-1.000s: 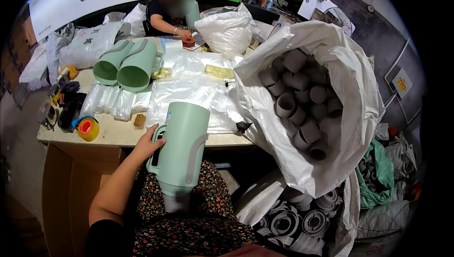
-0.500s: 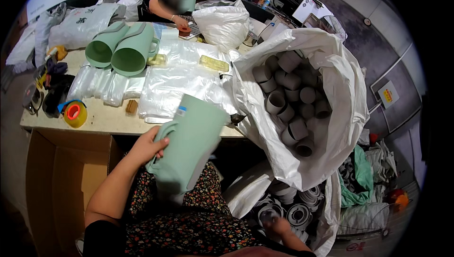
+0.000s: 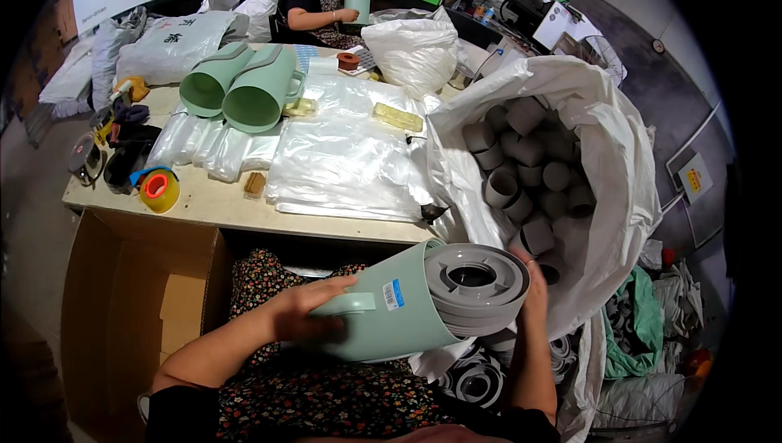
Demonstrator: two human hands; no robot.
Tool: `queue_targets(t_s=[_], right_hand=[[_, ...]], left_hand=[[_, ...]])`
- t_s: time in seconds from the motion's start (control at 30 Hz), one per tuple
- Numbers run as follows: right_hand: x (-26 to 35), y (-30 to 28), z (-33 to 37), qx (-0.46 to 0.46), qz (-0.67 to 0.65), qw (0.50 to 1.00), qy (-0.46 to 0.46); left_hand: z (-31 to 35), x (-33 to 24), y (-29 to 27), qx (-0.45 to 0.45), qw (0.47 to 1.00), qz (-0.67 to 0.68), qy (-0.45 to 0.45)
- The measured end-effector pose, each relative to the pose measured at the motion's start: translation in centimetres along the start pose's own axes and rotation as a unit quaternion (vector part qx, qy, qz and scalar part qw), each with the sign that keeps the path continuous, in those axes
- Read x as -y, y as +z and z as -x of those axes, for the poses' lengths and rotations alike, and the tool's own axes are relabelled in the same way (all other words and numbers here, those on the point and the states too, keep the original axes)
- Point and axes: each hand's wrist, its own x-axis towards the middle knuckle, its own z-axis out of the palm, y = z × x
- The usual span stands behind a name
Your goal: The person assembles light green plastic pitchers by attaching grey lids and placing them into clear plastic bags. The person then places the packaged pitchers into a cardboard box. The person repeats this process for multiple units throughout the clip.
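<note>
A pale green jug body (image 3: 411,325) with a side handle and a small blue-and-white label lies tilted over my lap, its wide open end to the right. My left hand (image 3: 305,311) is closed round it at the handle. At the open end, my right hand (image 3: 535,292) grips a grey round ringed part (image 3: 489,314) with a dark hole in its middle. Part of that piece sits inside the jug's rim; how deep, I cannot tell. Beneath it, more grey ringed parts (image 3: 475,386) fill a low white sack.
Two more green jug bodies (image 3: 269,68) lie on the table beside clear plastic bags (image 3: 342,174). A tape roll (image 3: 159,190) sits near the front edge. A cardboard box (image 3: 122,280) stands at left, a white sack (image 3: 623,158) of grey cups (image 3: 538,235) at right. A co-worker (image 3: 305,11) sits opposite.
My right hand has come up from the low sack with a grey ringed part, now at the jug's rim. The jug has tipped, its open end swinging right. The co-worker now holds up a green container.
</note>
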Motion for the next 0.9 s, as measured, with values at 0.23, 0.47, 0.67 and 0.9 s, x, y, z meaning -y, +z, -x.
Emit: queue_targets(t_s=[0.23, 0.47, 0.67, 0.9], right_hand=[[9.4, 0.7, -0.8, 0.447, 0.142, 0.820, -0.327], [6.4, 1.6, 0.5, 0.224, 0.190, 0.895, -0.336], [5.3, 3.9, 0.3, 0.134, 0.214, 0.893, -0.372], [6.0, 6.4, 0.4, 0.168, 0.195, 0.881, -0.397]], left_hand=[[-0.5, -0.6, -0.4, -0.021, 0.997, 0.028, -0.066], [-1.6, -1.1, -0.9, -0.044, 0.989, 0.004, -0.145], [-1.8, -0.9, -0.6, -0.053, 0.989, 0.010, -0.136], [-1.0, -0.1, -0.7, -0.078, 0.987, 0.033, -0.138]])
